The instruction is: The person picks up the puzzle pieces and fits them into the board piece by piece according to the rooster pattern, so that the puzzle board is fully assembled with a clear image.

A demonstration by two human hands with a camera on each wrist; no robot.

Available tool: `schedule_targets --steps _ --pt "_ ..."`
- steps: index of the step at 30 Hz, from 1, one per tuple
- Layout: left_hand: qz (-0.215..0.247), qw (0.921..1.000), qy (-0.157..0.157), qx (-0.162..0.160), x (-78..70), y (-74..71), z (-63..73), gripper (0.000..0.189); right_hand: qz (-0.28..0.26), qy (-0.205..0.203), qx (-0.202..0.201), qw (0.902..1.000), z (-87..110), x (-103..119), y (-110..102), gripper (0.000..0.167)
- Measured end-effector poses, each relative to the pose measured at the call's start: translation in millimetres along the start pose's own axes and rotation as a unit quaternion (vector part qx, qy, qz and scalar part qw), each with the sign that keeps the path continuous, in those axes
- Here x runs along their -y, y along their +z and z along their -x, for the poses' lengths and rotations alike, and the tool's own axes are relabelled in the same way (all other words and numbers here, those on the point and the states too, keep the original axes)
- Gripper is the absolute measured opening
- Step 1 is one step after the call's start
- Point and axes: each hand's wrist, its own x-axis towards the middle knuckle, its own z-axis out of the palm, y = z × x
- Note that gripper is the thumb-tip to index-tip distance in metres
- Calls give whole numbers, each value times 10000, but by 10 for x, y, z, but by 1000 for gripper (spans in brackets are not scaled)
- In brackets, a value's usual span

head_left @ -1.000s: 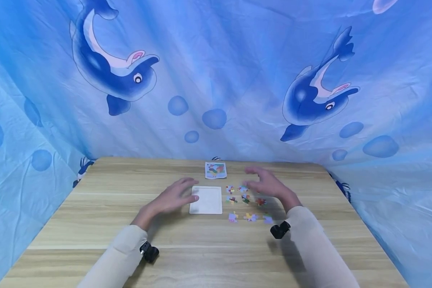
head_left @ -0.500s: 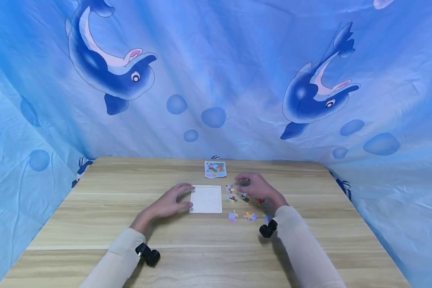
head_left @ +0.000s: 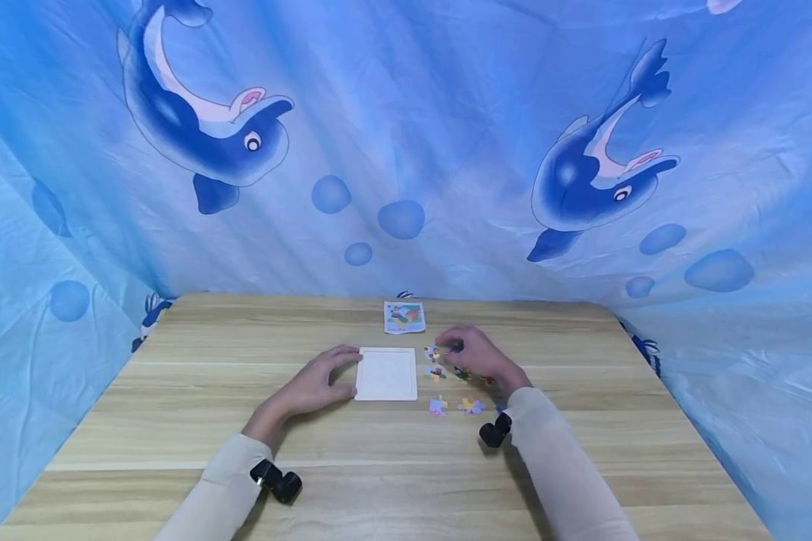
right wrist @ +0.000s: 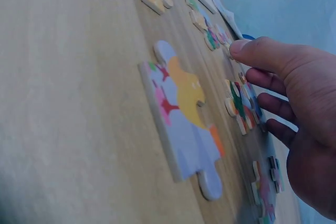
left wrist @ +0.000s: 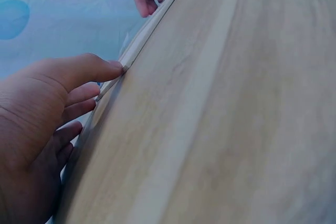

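Note:
A square white puzzle tray (head_left: 386,374) lies flat on the wooden table. My left hand (head_left: 318,382) touches its left side, with the thumb and forefinger spread apart along that edge. In the left wrist view the thumb (left wrist: 100,71) meets the tray's thin rim (left wrist: 152,23). On the tray's right lie several loose puzzle pieces. My right hand (head_left: 475,355) is low over the back row, its fingertips beside a colourful puzzle piece (head_left: 432,353). No piece shows between thumb and fingers in the right wrist view, though fingertip contact there is hard to tell.
Behind the tray lies a small picture card (head_left: 404,318). A lilac-and-yellow puzzle piece (head_left: 471,406) and another lilac puzzle piece (head_left: 437,406) sit in the front row. A blue dolphin curtain (head_left: 406,150) hangs behind the table (head_left: 352,473).
My right hand has moved left and down to the back row of pieces. My left hand has lowered from above the tray to its left edge.

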Motion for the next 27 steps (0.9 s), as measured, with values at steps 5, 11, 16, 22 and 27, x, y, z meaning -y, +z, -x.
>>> schedule_targets --steps 5,11,16,22,27 --pt "16 10000 -31 -11 25 9 4 63 183 -62 -78 9998 -41 -15 50 29" --pt "-41 10000 -40 -45 33 13 -7 63 259 -87 -143 9995 -55 -2 62 23" --pt "-74 9999 -9 -81 31 23 -18 63 222 -126 -254 9994 -27 16 69 21" --pt "-127 9999 -25 -93 31 32 -16 63 133 -122 -451 9988 -28 73 116 24" --pt "-165 9997 -14 -159 40 32 -13 62 96 -312 -516 9981 -88 269 210 28"
